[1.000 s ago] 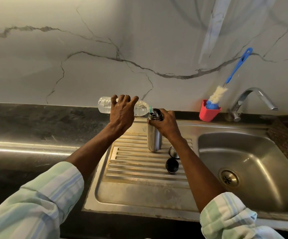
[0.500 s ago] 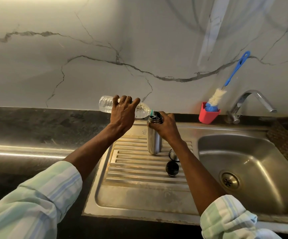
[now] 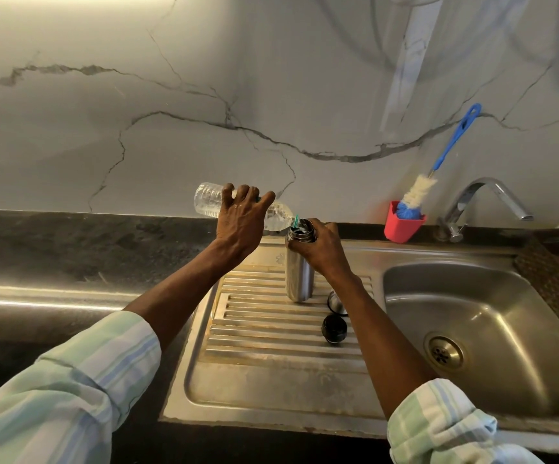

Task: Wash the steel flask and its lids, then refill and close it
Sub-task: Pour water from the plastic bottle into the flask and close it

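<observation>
The steel flask [image 3: 299, 276] stands upright and uncapped on the ribbed drainboard [image 3: 271, 333]. My right hand [image 3: 318, 246] grips it around the neck. My left hand [image 3: 243, 219] holds a clear plastic water bottle [image 3: 208, 199] tipped on its side, its mouth at the flask's opening. A black lid [image 3: 334, 328] lies on the drainboard in front of the flask. A steel lid [image 3: 335, 302] sits just behind it, partly hidden by my right forearm.
The sink basin [image 3: 492, 329] with its drain lies to the right, a tap [image 3: 479, 202] behind it. A red cup [image 3: 402, 226] holds a blue-handled bottle brush [image 3: 452, 142]. A dark mat [image 3: 556, 283] sits at the far right. Dark counter [image 3: 87, 249] stretches left.
The bottle's base has risen a little, so it tilts more steeply toward the flask's mouth. Flask, lids and right hand stay put.
</observation>
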The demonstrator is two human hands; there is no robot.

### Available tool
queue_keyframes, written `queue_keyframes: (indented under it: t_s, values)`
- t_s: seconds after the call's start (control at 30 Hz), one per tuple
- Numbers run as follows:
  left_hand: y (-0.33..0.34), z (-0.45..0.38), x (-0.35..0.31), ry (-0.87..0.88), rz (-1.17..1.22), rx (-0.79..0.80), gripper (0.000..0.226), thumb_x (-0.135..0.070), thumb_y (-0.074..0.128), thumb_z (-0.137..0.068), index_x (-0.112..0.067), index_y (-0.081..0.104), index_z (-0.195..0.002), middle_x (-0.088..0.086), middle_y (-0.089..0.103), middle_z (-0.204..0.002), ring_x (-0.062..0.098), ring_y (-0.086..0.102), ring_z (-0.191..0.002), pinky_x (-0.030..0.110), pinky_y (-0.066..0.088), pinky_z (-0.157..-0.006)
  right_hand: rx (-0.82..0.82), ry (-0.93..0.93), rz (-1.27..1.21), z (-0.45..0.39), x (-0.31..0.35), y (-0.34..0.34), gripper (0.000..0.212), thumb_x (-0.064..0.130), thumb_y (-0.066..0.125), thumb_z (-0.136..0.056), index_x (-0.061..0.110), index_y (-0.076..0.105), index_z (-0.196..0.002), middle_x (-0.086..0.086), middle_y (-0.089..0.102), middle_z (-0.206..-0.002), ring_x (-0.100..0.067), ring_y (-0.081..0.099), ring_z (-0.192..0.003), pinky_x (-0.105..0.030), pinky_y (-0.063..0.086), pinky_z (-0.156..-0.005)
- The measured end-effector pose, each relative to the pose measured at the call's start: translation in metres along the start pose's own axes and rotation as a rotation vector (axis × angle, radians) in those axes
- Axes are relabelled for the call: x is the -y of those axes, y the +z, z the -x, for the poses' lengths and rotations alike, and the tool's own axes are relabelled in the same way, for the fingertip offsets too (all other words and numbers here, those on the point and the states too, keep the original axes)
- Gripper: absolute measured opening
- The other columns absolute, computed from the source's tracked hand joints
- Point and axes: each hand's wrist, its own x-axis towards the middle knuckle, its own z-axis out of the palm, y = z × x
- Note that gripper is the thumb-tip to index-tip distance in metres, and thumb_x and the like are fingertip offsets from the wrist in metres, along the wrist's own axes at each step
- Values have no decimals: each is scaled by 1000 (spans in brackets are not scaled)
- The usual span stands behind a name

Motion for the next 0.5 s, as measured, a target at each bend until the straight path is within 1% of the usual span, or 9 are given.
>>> queue_keyframes:
  t_s: [0.2,0.3,0.5]
  values:
    - [-2,0,-2,0,-23,1,64,-11,68,-84,-22,41,-142,13,51,-134,33,37,-134,47,9,-116,-6,7,-1,0,0,0,68,40,80,-76,18,53,-134,-15,41,-131,-28,52,-115,-34,46,-96]
    - [-3,0,-3,-2,-36,1,65,-11,68,-85,-23,40,-143,12,50,-136,32,35,-136,46,5,-115,-5,1,3,-1,-2,2,68,42,80,-76,19,53,-133,-14,42,-130,-27,52,-114,-32,46,-93]
    - [-5,1,-4,-6,-62,13,68,-13,69,-84,-24,39,-144,11,49,-137,32,33,-138,46,2,-114,-7,-8,7,-2,-4,3,67,42,80,-76,20,54,-132,-14,44,-128,-26,52,-112,-28,45,-90]
